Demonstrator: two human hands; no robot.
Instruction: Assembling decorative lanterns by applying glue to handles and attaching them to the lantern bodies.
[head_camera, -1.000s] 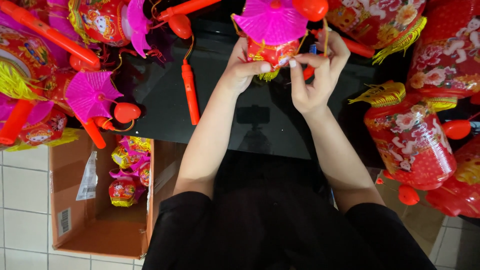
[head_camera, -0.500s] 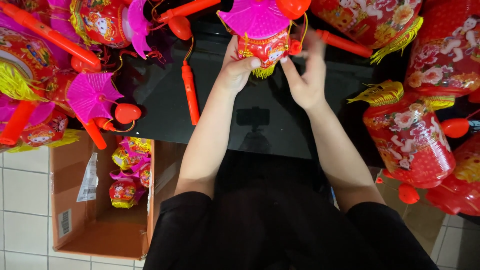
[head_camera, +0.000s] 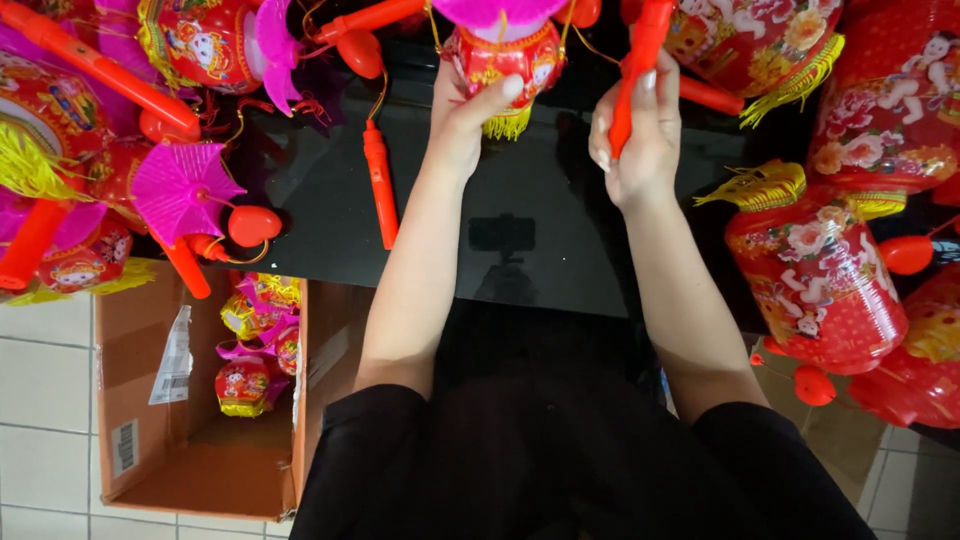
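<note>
Here left hand (head_camera: 462, 125) grips lantern (head_camera: 505, 62) — right hand (head_camera: 632, 140) red stick (head_camera: 632, 75)

Small red paper lantern (head_camera: 503, 62), printed figures, yellow fringe below, pink pleated top, upright above the dark bench (head_camera: 500, 240). Red plastic handle stick (head_camera: 636, 70), near vertical, just right of it.

Glossy black tabletop (head_camera: 520, 240), mirroring soft overhead light. Below left, pale tiled floor (head_camera: 40, 380) with dark grout lines. Open brown cardboard box (head_camera: 130, 400) standing on the tiles beside the table edge.
</note>
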